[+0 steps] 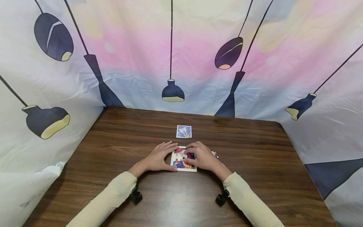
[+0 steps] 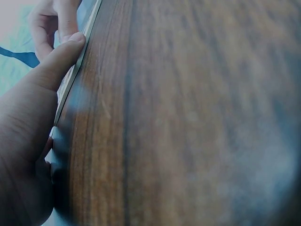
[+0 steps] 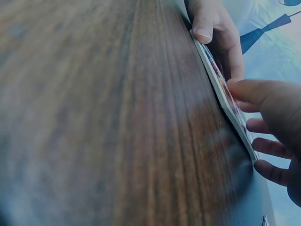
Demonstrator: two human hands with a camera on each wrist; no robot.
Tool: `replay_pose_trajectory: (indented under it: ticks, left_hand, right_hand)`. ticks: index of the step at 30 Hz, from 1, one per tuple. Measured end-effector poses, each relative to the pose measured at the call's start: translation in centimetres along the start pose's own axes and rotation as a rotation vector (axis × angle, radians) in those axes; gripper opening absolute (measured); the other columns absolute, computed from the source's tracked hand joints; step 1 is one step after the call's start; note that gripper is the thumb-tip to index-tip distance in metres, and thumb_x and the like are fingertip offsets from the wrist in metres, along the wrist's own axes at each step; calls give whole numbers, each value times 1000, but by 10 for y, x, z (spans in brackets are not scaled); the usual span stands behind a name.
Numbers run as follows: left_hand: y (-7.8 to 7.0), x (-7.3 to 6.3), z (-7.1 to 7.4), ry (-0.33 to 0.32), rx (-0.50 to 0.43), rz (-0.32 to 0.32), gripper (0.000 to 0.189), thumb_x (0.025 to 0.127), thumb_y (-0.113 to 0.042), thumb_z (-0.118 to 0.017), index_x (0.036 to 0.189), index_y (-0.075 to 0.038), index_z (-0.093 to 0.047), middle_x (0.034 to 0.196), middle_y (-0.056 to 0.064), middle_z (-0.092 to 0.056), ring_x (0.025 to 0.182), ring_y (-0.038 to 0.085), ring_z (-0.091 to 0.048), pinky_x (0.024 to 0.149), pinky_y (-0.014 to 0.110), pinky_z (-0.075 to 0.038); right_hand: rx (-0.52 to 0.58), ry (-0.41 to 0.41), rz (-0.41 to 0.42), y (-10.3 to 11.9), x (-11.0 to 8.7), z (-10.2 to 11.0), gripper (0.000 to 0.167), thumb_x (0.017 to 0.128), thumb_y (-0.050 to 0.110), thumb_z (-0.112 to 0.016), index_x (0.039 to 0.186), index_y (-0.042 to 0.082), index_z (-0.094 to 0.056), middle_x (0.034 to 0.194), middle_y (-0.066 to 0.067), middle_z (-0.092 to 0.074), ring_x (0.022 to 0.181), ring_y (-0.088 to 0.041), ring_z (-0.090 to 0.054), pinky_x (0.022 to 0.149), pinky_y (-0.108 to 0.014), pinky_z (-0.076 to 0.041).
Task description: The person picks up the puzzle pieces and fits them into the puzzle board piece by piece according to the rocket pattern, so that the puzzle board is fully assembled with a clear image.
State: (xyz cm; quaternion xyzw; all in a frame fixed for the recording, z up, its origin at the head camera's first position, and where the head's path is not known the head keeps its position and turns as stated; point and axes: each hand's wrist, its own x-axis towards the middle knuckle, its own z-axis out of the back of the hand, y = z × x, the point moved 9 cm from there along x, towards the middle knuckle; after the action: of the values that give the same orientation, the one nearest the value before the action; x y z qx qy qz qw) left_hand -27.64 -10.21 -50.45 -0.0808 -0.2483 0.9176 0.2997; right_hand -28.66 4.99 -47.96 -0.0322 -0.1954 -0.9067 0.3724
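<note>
A small jigsaw puzzle in a pale-rimmed tray [image 1: 185,169] lies flat on the table, with a colourful cartoon picture in it. My left hand [image 1: 158,156] rests at the tray's left side, thumb along the near left corner and fingers stretched toward the far left corner. From the right my right hand [image 1: 202,156] reaches over the tray; its thumb and index finger are bent around a puzzle piece at the middle of the picture. That piece is mostly hidden by the fingers. In the right wrist view the right thumb [image 3: 249,90] touches the picture surface.
Beyond the tray lies a square picture card [image 1: 184,131] with a similar cartoon. Loose puzzle pieces [image 1: 215,154] show just right of the right hand, partly covered by it. The brown wooden table [image 1: 127,132] meets a printed cloth [image 1: 136,78] at the back and sides.
</note>
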Motion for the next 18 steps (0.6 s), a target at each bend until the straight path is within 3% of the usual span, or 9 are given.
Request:
replay_pose_trajectory:
  ticks: [9, 18]
  left_hand:
    - [0, 1, -1, 4, 5, -1, 102, 80, -70, -74, 159, -16, -38, 167, 2, -31, 157, 28, -16, 125, 58, -9]
    - [1, 0, -1, -7, -4, -5, 104, 79, -71, -74, 160, -17, -38, 167, 1, -31, 157, 28, -16, 125, 58, -9]
  right_hand:
    - [-2, -16, 12, 0, -4, 6, 32, 91, 47, -76, 110, 21, -80, 128, -2, -69, 119, -20, -58, 105, -44, -49]
    - [24, -149, -73, -29, -27, 41, 30, 95, 37, -74, 115, 16, -78, 126, -2, -69, 119, -22, -60, 100, -47, -53]
